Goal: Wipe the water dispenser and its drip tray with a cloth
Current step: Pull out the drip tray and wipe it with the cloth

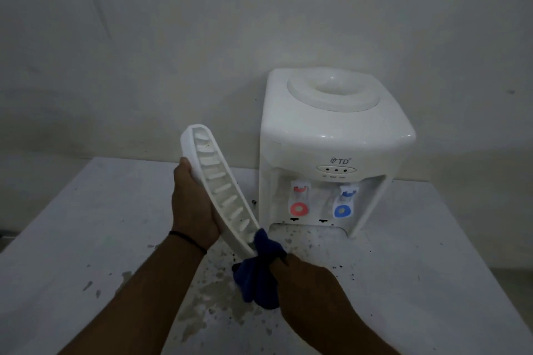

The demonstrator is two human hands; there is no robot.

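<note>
A white tabletop water dispenser (331, 135) stands at the back of the table, with a red tap (299, 204) and a blue tap (343, 206) in its recess. The white slotted drip tray (222, 190) is out of the dispenser, held up on edge and tilted, in my left hand (191, 204), which grips its back. My right hand (302, 277) clutches a dark blue cloth (258, 271) and presses it against the tray's lower end. The tray's near tip is hidden by the cloth.
The white table (86, 239) is stained with dark specks and greyish wet patches in front of the dispenser. A plain white wall rises behind. The table's left edge runs diagonally at the lower left.
</note>
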